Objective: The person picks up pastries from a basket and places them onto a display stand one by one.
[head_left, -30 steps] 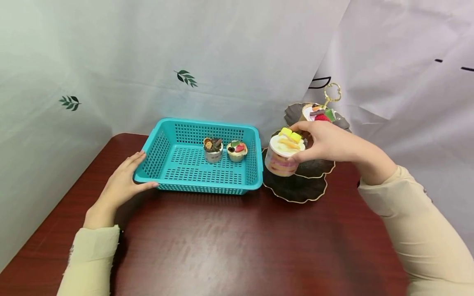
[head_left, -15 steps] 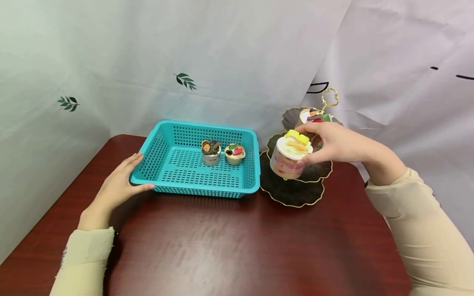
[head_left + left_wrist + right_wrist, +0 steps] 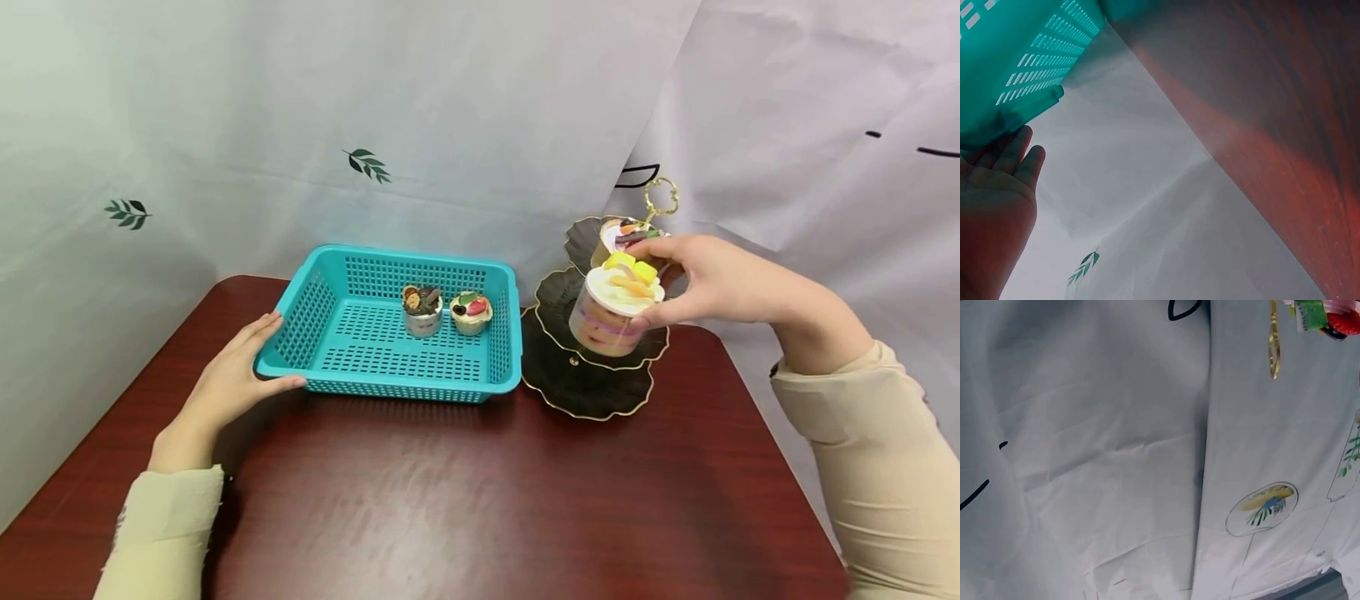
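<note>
In the head view, my right hand [image 3: 716, 279] grips a clear cup of layered cake [image 3: 611, 312] topped with cream and yellow cubes. It is tilted slightly, over the middle tier of a dark, gold-edged tiered stand [image 3: 555, 312]; whether it touches that tier I cannot tell. Another dessert cup [image 3: 609, 237] with fruit sits on the top tier, partly behind my right fingers. My left hand [image 3: 225, 379] rests at the left front corner of a turquoise basket [image 3: 390, 387], fingers [image 3: 1030, 165] rather straight against its side. The right wrist view leaves out my right hand.
Inside the basket stand a chocolate-topped dessert cup [image 3: 422, 312] and a small fruit tart [image 3: 471, 312]. A gold ring handle [image 3: 662, 196] rises from the stand. Pale cloth [image 3: 450, 108] hangs behind the reddish-brown table [image 3: 480, 492].
My right hand has carried the layered cake cup to the right, away from the basket and across the stand's middle tier. My left hand stays at the basket corner.
</note>
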Demonstrator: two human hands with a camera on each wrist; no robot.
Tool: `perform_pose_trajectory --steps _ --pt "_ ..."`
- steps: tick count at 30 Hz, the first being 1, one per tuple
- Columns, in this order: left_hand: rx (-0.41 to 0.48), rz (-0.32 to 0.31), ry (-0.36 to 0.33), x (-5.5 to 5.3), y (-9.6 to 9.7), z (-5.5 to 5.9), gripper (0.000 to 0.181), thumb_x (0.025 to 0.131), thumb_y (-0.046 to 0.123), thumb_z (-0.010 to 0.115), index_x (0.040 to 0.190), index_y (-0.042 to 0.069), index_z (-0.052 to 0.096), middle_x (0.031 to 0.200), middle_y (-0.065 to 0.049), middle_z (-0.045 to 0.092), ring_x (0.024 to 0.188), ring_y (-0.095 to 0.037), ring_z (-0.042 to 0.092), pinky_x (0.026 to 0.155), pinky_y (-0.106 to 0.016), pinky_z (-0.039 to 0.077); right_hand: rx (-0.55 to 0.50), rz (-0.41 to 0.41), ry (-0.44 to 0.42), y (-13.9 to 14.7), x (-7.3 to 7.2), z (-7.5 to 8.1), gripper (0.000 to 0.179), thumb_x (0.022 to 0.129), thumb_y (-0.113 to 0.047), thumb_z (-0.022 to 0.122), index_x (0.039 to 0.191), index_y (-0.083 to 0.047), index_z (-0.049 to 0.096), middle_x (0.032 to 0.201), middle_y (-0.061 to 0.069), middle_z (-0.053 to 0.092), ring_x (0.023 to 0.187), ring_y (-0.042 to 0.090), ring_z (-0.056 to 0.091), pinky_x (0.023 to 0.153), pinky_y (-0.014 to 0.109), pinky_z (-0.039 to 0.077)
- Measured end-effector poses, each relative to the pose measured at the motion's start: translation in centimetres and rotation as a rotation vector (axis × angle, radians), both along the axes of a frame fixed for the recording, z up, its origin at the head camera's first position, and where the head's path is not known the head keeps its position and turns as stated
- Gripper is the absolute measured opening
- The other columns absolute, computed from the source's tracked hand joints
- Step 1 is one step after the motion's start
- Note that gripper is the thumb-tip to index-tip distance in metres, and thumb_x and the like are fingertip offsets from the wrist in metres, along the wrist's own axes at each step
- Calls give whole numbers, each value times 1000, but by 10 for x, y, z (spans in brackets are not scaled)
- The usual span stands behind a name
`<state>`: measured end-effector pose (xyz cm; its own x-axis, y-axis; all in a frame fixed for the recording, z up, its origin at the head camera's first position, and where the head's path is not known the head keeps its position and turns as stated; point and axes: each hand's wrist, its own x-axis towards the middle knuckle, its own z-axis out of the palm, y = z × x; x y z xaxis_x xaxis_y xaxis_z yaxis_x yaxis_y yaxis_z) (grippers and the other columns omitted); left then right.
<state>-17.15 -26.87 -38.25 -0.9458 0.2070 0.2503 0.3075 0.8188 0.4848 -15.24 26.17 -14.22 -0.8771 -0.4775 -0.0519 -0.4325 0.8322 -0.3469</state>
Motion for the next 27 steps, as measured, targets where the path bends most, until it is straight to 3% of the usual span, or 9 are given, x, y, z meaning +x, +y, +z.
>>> perform_pose_trajectory --steps 15,27 --pt "-5 -9 1 0 0 0 102 73 44 81 152 8 27 159 -17 23 141 -43 27 93 -70 35 28 -16 80 27 1 6 50 71 -23 83 115 -21 62 92 -12 65 81 0 61 71 15 46" --pt "18 -13 17 1 0 -1 99 74 40 81 152 8 29 159 -16 24 140 -44 28 94 -69 35 8 -91 52 50 0 9 52 73 -22 83 121 -19 61 97 -10 66 83 1 62 73 12 46"
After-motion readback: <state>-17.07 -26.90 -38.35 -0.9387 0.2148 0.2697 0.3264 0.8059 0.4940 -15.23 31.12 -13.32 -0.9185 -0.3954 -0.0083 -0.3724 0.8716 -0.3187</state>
